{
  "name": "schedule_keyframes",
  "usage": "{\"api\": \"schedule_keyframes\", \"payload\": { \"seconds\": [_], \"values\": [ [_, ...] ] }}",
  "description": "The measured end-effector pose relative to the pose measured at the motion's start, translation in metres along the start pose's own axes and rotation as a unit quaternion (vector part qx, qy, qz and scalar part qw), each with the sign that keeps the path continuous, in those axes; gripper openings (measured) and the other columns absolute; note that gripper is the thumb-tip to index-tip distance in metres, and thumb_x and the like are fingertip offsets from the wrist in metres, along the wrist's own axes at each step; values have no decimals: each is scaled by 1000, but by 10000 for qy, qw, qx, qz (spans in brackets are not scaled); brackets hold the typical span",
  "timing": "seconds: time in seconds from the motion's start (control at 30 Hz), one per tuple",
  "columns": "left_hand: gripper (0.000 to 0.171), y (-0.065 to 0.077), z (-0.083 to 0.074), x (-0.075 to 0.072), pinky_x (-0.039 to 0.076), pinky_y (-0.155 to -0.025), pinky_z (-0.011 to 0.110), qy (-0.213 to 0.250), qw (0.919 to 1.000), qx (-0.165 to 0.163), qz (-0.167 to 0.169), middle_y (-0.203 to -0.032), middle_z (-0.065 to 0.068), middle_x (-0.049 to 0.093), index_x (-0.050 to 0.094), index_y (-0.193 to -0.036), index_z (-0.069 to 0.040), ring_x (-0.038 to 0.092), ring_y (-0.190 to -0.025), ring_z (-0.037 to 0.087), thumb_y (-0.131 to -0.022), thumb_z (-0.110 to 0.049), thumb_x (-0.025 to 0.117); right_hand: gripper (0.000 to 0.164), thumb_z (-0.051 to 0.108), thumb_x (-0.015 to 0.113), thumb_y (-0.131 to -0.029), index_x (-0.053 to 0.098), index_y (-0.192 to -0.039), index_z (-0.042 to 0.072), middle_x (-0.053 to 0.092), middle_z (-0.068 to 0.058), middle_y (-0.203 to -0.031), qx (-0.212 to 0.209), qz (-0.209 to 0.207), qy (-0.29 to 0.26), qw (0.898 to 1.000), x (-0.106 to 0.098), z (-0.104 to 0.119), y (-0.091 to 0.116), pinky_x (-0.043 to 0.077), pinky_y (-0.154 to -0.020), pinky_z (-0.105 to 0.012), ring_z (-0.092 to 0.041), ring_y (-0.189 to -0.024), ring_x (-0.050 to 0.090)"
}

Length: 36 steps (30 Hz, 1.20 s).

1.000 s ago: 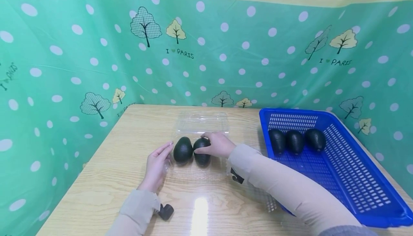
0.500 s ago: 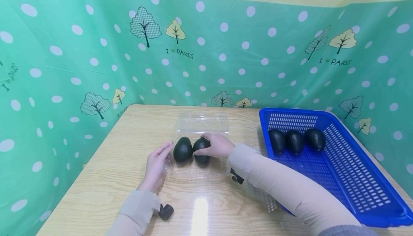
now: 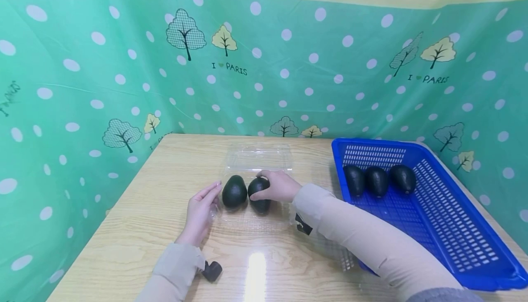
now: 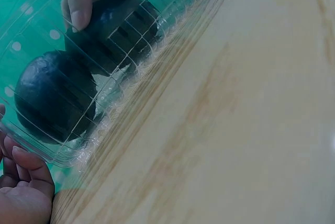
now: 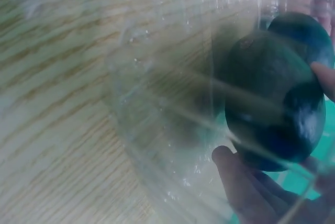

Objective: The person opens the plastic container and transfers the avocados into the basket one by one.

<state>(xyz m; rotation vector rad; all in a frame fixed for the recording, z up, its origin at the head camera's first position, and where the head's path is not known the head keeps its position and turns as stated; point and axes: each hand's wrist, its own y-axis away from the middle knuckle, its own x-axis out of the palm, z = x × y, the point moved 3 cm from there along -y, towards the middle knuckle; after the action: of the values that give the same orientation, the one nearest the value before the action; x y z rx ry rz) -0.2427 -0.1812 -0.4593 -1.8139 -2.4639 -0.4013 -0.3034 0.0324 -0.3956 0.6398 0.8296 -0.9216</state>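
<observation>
Two dark avocados sit side by side in a clear plastic clamshell container with its lid folded back. My left hand pinches the container's left edge; in the left wrist view, thumb and fingers are at its corner. Next to that hand lies the left avocado, which it does not hold. With thumb and fingers around it, my right hand grips the right avocado. In the right wrist view this avocado is seen through the clear plastic wall.
A blue perforated basket stands on the right of the wooden table, with several dark avocados at its far end. A green dotted curtain hangs behind the table. My right forearm reaches across the basket's near left side.
The right avocado has shifted very slightly to the right with my right hand. My left hand and the left avocado stay in place.
</observation>
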Motion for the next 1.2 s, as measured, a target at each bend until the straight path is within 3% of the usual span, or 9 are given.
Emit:
{"api": "schedule_keyframes", "payload": {
  "seconds": [0.53, 0.87, 1.2],
  "values": [
    [45, 0, 0, 0, 47, -76, 13, -15, 10000, 24, 29, -124, -9, 61, 60, -132, -11, 55, -82, 1, -91, -25, 71, 75, 42, 84, -74, 56, -138, 17, 57, -10, -141, -239, 39, -44, 9997, -5, -2, -2, 47, -104, -45, -31, -128, 54],
    [38, 0, -1, 0, 47, -77, 14, -55, 10000, 17, 47, -134, -6, 61, 65, -127, -16, 55, -83, 2, -91, -26, 72, 73, 35, 84, -75, 54, -139, 15, 58, -12, -140, -388, 87, -468, 9981, -15, -1, -1, 49, -102, -45, -30, -125, 57],
    [47, -1, 1, 0, 47, -69, 13, 22, 10000, 28, 72, -117, -10, 63, 58, -134, -6, 54, -77, 0, -92, -24, 70, 76, 35, 83, -74, 52, -142, 17, 55, -13, -141, -338, 119, -724, 9967, -25, -1, 2, 52, -98, -44, -30, -124, 55]
  ]
}}
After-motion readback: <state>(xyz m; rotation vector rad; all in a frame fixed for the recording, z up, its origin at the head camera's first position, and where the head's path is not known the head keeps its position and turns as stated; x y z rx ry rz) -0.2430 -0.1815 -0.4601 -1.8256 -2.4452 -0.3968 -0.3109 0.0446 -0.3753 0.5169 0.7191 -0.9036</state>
